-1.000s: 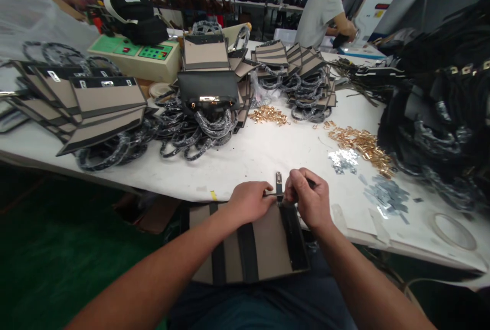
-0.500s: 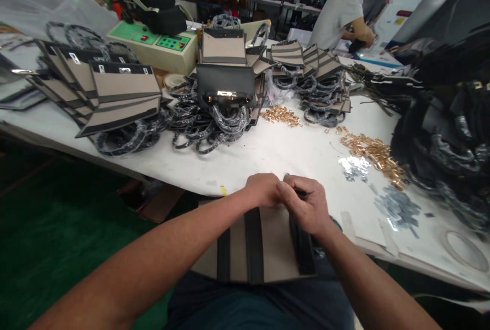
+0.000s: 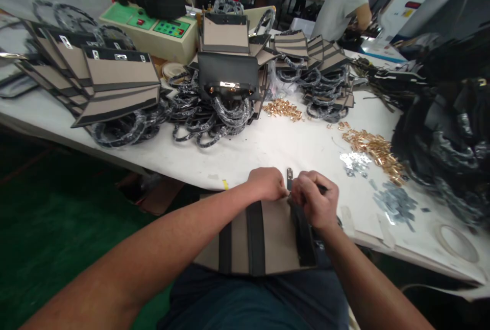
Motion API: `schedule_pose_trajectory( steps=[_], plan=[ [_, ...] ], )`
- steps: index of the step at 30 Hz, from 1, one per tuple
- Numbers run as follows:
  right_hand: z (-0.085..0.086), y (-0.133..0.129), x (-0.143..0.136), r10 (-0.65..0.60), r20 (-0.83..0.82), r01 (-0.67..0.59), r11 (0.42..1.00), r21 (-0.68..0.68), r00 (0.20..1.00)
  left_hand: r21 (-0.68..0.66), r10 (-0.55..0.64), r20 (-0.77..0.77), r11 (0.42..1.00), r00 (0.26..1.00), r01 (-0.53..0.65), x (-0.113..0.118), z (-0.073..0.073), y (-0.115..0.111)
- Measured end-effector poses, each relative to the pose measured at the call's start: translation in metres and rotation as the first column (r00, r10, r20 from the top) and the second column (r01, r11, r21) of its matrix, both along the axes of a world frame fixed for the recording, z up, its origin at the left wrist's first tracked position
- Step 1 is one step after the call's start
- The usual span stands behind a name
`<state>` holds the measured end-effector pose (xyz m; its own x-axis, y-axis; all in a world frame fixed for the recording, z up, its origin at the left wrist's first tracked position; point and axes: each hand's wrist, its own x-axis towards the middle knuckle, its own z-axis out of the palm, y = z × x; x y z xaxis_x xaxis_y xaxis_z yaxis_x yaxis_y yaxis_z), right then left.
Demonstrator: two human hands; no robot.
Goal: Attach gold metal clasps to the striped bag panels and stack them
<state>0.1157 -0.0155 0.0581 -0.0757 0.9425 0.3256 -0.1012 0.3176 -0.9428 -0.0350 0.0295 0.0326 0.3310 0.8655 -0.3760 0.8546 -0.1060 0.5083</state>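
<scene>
A beige handbag point(image 3: 281, 238) with black stripes and a black edge band lies across my lap, against the table's front edge. My left hand point(image 3: 268, 183) is closed at the bag's upper edge, fingertips pinched on it. Just right of it, my right hand point(image 3: 316, 197) is a fist around a dark-handled tool point(image 3: 323, 188); its tip is hidden, so I cannot tell its kind. Between and beyond the hands, a black strap end with a small metal fitting point(image 3: 290, 172) sticks up over the table.
On the white table point(image 3: 264, 148) stand stacked bags point(image 3: 122, 77) with plastic-wrapped handles and a black bag point(image 3: 228, 72). Gold fittings point(image 3: 375, 148), grey metal plates point(image 3: 396, 202) and a tape roll point(image 3: 457, 243) lie right. A control box point(image 3: 153, 33) and a co-worker point(image 3: 340, 5) are behind.
My right hand has moved slightly right, apart from my left, and its fist has turned. The metal fitting on the strap now shows between them. The view has tilted down a little.
</scene>
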Motion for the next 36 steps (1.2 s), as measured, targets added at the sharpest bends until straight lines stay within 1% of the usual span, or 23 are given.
schedule_pose_trajectory(
  steps=[2,3,6,8,9,11,13,14,16,18,20,23,25,27,28,29,31,32,33,34,36],
  plan=[
    [-0.002,0.0,0.0,0.023,0.056,-0.021,0.999,-0.04,0.998,-0.001,-0.002,-0.004,1.0,1.0,0.002,0.0,0.001,0.0],
    [0.0,-0.001,0.0,0.033,0.047,-0.031,0.999,-0.033,0.998,-0.001,-0.001,-0.005,1.0,1.0,0.001,0.001,0.001,0.0],
    [0.016,-0.001,0.005,0.012,-0.084,-0.005,0.997,0.083,0.996,-0.009,0.009,-0.005,1.0,1.0,-0.009,0.001,0.0,0.001],
    [0.022,0.0,0.008,-0.049,-0.149,0.067,0.99,0.121,0.988,-0.014,0.019,-0.004,1.0,1.0,-0.019,0.002,-0.002,0.002],
    [0.02,0.001,0.008,-0.083,-0.142,0.098,0.99,0.104,0.986,-0.015,0.023,-0.006,1.0,1.0,-0.023,0.002,-0.002,0.002],
    [0.012,0.003,0.007,-0.128,-0.072,0.129,0.992,0.011,0.989,-0.015,0.027,-0.015,1.0,1.0,-0.028,0.003,-0.002,0.003],
    [0.004,0.005,0.005,-0.114,-0.016,0.113,0.991,-0.07,0.993,-0.017,0.026,-0.024,1.0,0.999,-0.026,0.003,-0.001,0.003],
    [0.002,0.006,0.005,-0.091,-0.012,0.09,0.993,-0.083,0.996,-0.017,0.025,-0.026,1.0,0.999,-0.025,0.003,-0.001,0.003],
    [0.002,0.008,0.007,-0.08,-0.066,0.077,0.996,-0.042,0.995,-0.013,0.024,-0.023,1.0,0.999,-0.025,0.003,-0.002,0.003],
    [0.003,0.008,0.009,-0.102,-0.113,0.103,0.995,0.005,0.988,-0.008,0.028,-0.015,1.0,0.999,-0.028,0.003,-0.004,0.004],
    [0.0,0.007,0.01,-0.117,-0.071,0.116,0.993,-0.014,0.991,-0.009,0.037,-0.013,0.999,0.999,-0.037,0.003,-0.004,0.003],
    [-0.007,0.007,0.013,-0.092,0.084,0.1,0.991,-0.092,0.992,-0.013,0.053,-0.01,0.999,0.999,-0.053,0.003,-0.003,0.001],
    [-0.006,0.005,0.019,-0.091,0.191,0.113,0.988,-0.105,0.977,-0.007,0.061,-0.002,0.998,0.998,-0.061,0.003,-0.003,-0.001],
    [-0.001,0.003,0.03,-0.11,0.369,0.15,0.985,-0.082,0.923,0.008,0.064,0.011,0.998,0.998,-0.064,0.002,-0.003,-0.002],
    [0.0,0.001,0.038,-0.113,0.483,0.161,0.985,-0.059,0.868,0.018,0.063,0.019,0.998,0.998,-0.063,0.002,-0.003,-0.003],
    [0.0,-0.001,0.046,-0.1,0.603,0.154,0.987,-0.037,0.792,0.027,0.059,0.028,0.998,0.998,-0.06,0.002,-0.003,-0.004],
    [-0.007,-0.004,0.063,-0.026,0.8,0.092,0.995,-0.037,0.6,0.042,0.045,0.047,0.998,0.998,-0.047,0.003,-0.002,-0.005],
    [-0.012,-0.005,0.071,0.019,0.858,0.065,0.996,-0.062,0.513,0.052,0.035,0.058,0.998,0.998,-0.038,0.004,-0.001,-0.005],
    [-0.018,-0.005,0.077,0.056,0.89,0.059,0.994,-0.093,0.452,0.064,0.026,0.067,0.998,0.997,-0.03,0.005,0.001,-0.004],
    [-0.024,-0.004,0.083,0.088,0.903,0.066,0.99,-0.127,0.421,0.078,0.016,0.076,0.997,0.997,-0.022,0.006,0.003,-0.002],
    [-0.032,0.0,0.089,0.13,0.901,0.086,0.98,-0.181,0.415,0.113,-0.003,0.085,0.994,0.996,-0.006,0.008,0.009,0.002]
  ],
)
